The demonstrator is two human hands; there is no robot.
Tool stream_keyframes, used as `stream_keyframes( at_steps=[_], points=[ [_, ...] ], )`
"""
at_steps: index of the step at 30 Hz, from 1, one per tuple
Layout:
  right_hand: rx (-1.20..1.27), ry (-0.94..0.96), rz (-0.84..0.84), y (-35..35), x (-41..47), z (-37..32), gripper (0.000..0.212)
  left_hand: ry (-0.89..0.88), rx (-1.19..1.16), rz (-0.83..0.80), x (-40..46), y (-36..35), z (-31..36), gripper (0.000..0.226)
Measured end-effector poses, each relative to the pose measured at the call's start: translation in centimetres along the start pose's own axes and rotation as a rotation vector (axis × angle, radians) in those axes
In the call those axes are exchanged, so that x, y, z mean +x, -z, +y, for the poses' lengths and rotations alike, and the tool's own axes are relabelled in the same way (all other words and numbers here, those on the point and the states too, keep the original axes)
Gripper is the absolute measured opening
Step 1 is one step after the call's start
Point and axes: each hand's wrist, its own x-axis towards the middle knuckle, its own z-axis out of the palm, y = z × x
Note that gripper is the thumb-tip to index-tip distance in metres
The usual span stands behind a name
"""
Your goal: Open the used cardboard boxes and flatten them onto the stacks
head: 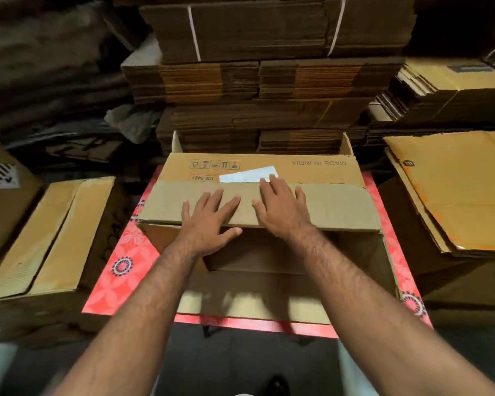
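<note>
Red patterned table (117,270) under cardboard box (340,207), flattened stacks (269,81) behind.

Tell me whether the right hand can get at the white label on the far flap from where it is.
Probably yes. The right hand lies flat on the near flap, fingertips already at the white label edge, with nothing lying between them.

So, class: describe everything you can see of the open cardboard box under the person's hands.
The box is plain brown corrugated cardboard, open at the top and apparently empty. It stands on a red patterned table. One long flap lies across the opening, pressed by the left hand and right hand, both flat. The far flap bears handling symbols, MADE IN INDIA and a white label.
</note>
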Motion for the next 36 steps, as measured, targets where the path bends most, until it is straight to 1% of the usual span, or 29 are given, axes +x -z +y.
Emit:
stream_keyframes(
  at_steps=[5,8,11,13,16,19,21,23,27,30,34,36],
  points=[
    [-0.023,0.007,0.004,-1.0,0.5,-0.8,0.061,0.074,-0.017,0.135,-1.1,0.2,-0.5,0.078],
    [-0.027,0.014,0.028,-1.0,0.5,-0.3,0.06,0.222,-0.026,0.2,-1.8,0.1,-1.6,0.078],
    [-0.022,0.009,0.04,-1.0,0.2,0.6,0.059,0.384,-0.165,0.197,-3.0,0.3,-3.6,0.089],
    [-0.02,0.004,0.048,-0.9,0.2,1.2,0.058,0.403,-0.259,0.164,-4.5,0.3,-4.8,0.097],
    [-0.024,-0.033,0.053,-0.7,0.3,1.6,0.058,0.385,-0.39,0.189,-6.6,0.2,-7.3,0.099],
    [-0.027,-0.068,0.047,-0.8,0.5,1.1,0.058,0.386,-0.54,0.192,-7.8,0.4,-10.0,0.093],
    [-0.035,-0.072,0.059,-1.1,0.6,0.0,0.058,0.41,-0.613,0.175,-8.1,0.7,-11.4,0.083],
    [-0.037,-0.071,0.07,-1.5,0.9,-1.7,0.057,0.433,-0.647,0.183,-8.6,0.7,-12.8,0.071],
    [-0.028,-0.077,0.091,-2.8,1.7,-6.1,0.059,0.501,-0.82,0.204,-10.1,-0.1,-17.2,0.062],
    [0.007,-0.054,0.032,-4.5,2.5,-9.5,0.068,0.605,-1.018,0.206,-10.4,-1.3,-21.7,0.055],
    [-0.037,0.023,-0.212,-7.3,4.2,-13.7,0.097,0.686,-0.989,0.143,-10.5,-3.0,-26.5,0.057],
    [-0.105,0.035,-0.263,-9.1,5.2,-15.9,0.108,0.751,-0.974,0.093,-10.3,-4.8,-29.2,0.055]
  ],
)
